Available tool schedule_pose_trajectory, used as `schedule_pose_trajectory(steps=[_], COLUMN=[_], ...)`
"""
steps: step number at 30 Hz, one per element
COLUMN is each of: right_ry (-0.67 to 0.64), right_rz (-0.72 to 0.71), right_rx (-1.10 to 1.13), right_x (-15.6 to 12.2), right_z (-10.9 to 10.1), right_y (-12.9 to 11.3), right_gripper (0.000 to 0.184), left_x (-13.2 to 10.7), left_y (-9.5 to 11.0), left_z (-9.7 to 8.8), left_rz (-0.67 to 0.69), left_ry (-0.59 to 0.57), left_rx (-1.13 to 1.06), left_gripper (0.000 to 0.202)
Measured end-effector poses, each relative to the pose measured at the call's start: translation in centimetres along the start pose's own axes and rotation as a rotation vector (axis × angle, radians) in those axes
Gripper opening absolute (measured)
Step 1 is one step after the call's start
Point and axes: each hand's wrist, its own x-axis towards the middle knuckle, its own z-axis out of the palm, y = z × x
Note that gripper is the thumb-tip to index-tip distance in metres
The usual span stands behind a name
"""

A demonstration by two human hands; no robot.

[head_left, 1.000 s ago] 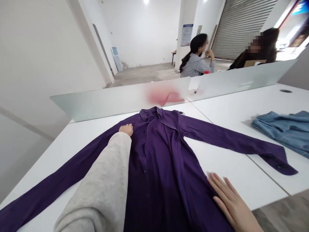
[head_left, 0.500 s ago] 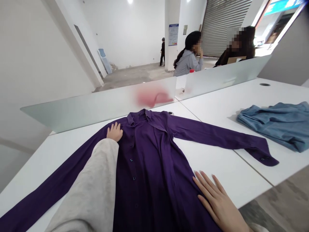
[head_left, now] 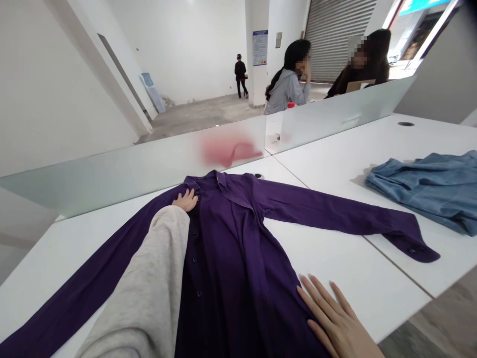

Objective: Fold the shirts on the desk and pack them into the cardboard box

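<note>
A dark purple long-sleeved button-front shirt (head_left: 223, 278) lies flat and face up on a white table (head_left: 354, 268), with its sleeves spread out to both sides. My left hand (head_left: 185, 200), in a grey sleeve, rests open on the shirt's shoulder just below the collar. Near the table's front edge my right hand (head_left: 333, 318) lies flat with fingers spread, its heel on the shirt's side edge and its fingertips by the bare tabletop. The shirt's lower end runs out of view, and my left forearm covers part of its front.
A folded blue denim garment (head_left: 425, 191) lies on the adjoining table at right. A frosted glass divider (head_left: 130, 179) stands along the tables' far side. Beyond it sit two co-workers (head_left: 286, 89), and a person (head_left: 240, 74) stands far back.
My left hand has slid closer to the collar. The view has turned slightly, shifting the scene, and the distant person stands further left. My right hand stays at the shirt's edge.
</note>
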Motion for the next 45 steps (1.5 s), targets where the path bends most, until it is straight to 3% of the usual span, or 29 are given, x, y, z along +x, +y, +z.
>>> schedule_pose_trajectory(steps=[4,7,11,14,17,19,22,24,27,30,31,33,35,37,40,42,45], right_ry=[0.002,0.023,0.031,0.026,0.038,0.050,0.042,0.013,-0.092,-0.151,-0.143,-0.128,-0.184,-0.242,-0.313,-0.335,-0.355], right_rz=[0.009,0.000,0.003,0.039,0.053,0.060,0.092,0.111,0.066,-0.041,-0.073,-0.139,-0.206,-0.236,-0.198,-0.169,-0.161], right_rx=[-0.035,-0.056,-0.032,0.042,0.169,0.258,0.360,0.420,0.515,0.537,0.525,0.516,0.527,0.530,0.458,0.424,0.423], right_x=[1.1,1.6,1.4,1.1,0.7,0.4,0.0,-0.3,-0.2,2.4,4.1,8.8,14.9,21.6,29.9,33.0,34.0], right_z=[0.3,0.7,1.1,1.1,1.1,1.3,1.8,2.0,1.0,-2.2,-3.5,-6.0,-7.6,-7.6,-4.9,-2.1,2.4], right_y=[-0.1,-0.1,-0.3,-0.3,-0.2,-0.1,0.0,0.4,2.1,4.7,5.5,6.3,6.1,4.7,1.2,-1.8,-5.9], right_gripper=[0.053,0.052,0.052,0.052,0.052,0.051,0.048,0.047,0.050,0.047,0.045,0.041,0.038,0.035,0.037,0.046,0.047], left_x=[0.5,-0.6,-3.7,-7.4,-13.6,-19.6,-30.3,-37.0,-43.7,-46.1,-46.4,-46.6,-46.7,-46.8,-46.8,-46.8,-46.9], left_y=[0.0,0.3,0.2,-0.6,-1.6,-1.8,-0.7,0.9,3.6,5.5,5.9,6.3,6.5,6.5,6.3,6.2,6.0], left_z=[-0.2,-0.1,-0.9,-2.7,-5.1,-6.6,-8.1,-7.8,-4.0,3.6,6.4,11.4,15.1,17.2,18.4,18.7,19.1], left_rz=[-0.039,-0.048,-0.065,-0.049,-0.013,0.039,0.120,0.168,0.253,0.316,0.316,0.340,0.320,0.294,0.279,0.277,0.208], left_ry=[0.001,0.025,0.028,-0.019,-0.043,0.056,0.451,0.693,0.933,1.015,1.028,0.935,0.885,0.875,0.900,0.931,0.957], left_rx=[-0.017,-0.021,0.006,0.053,0.105,0.146,0.129,0.081,-0.047,-0.110,-0.083,-0.043,-0.018,-0.004,-0.056,-0.116,-0.146], left_gripper=[0.068,0.070,0.071,0.064,0.056,0.056,0.057,0.055,0.027,0.008,0.011,0.023,0.032,0.037,0.040,0.041,0.041])
